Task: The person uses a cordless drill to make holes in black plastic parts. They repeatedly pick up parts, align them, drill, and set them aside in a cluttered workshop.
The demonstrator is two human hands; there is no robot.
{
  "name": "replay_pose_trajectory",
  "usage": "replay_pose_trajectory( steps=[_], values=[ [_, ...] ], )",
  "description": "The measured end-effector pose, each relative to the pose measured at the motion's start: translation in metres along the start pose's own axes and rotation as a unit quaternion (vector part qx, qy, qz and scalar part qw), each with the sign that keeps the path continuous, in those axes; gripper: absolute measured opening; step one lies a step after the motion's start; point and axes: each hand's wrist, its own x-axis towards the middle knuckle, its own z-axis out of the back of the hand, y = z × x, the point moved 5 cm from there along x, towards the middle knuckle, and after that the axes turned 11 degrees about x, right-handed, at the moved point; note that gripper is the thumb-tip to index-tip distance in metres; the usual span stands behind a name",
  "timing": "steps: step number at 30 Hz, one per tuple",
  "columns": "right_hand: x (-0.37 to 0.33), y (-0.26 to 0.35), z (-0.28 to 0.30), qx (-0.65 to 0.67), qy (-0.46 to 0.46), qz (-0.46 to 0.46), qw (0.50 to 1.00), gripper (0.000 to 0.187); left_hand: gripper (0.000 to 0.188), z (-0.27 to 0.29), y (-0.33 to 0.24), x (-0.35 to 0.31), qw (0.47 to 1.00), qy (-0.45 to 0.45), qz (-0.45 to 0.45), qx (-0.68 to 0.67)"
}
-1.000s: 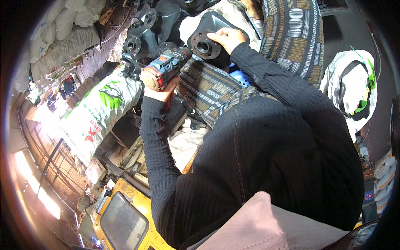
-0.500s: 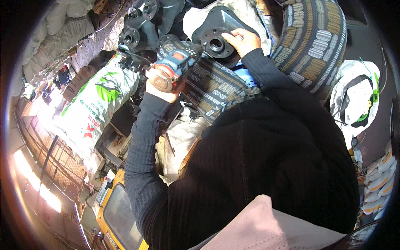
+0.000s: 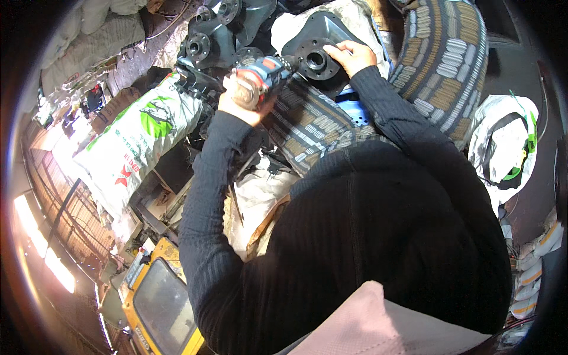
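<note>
My left hand (image 3: 241,107) is wrapped round the grip of a blue and red cordless drill (image 3: 267,76). The drill's front end points right, at the left edge of a round flange on a black flanged part (image 3: 322,29). Whether the tip touches the flange cannot be made out. That part is dark, with a broad plate behind a ring that has a central hole and smaller holes around it. My right hand (image 3: 357,59) pinches the flange's right edge with thumb and fingers. A white sack (image 3: 285,32) lies under the part.
More black flanged parts (image 3: 204,47) are heaped at the far left. A patterned cushion (image 3: 435,65) curves round the right, and a blue perforated piece (image 3: 354,111) lies below the part. White-green sacks (image 3: 142,136) stand left; a yellow-framed panel (image 3: 163,302) stands lower left.
My left hand has raised the drill slightly, away from me, so its front end is now level with the flange. My right hand keeps its hold. The whole view has shifted a little.
</note>
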Motion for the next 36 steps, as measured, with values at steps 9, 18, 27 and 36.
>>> replay_pose_trajectory(
  steps=[9,18,27,36],
  values=[
    [-0.011,0.009,0.031,0.509,0.137,-0.148,0.837,0.032,0.036,0.055,-0.067,-0.064,0.984,-0.167,-0.031,-0.05],
    [-0.037,0.037,0.016,0.522,0.23,-0.142,0.809,0.034,0.034,0.055,-0.109,-0.062,0.98,-0.168,-0.098,-0.046],
    [-0.037,0.044,0.015,0.532,0.235,-0.156,0.798,0.032,0.036,0.053,-0.095,-0.064,0.982,-0.134,-0.034,-0.129],
    [-0.044,0.047,0.016,0.477,0.255,-0.196,0.818,0.035,0.034,0.051,-0.088,-0.065,0.979,-0.161,-0.084,-0.097]
  ],
)
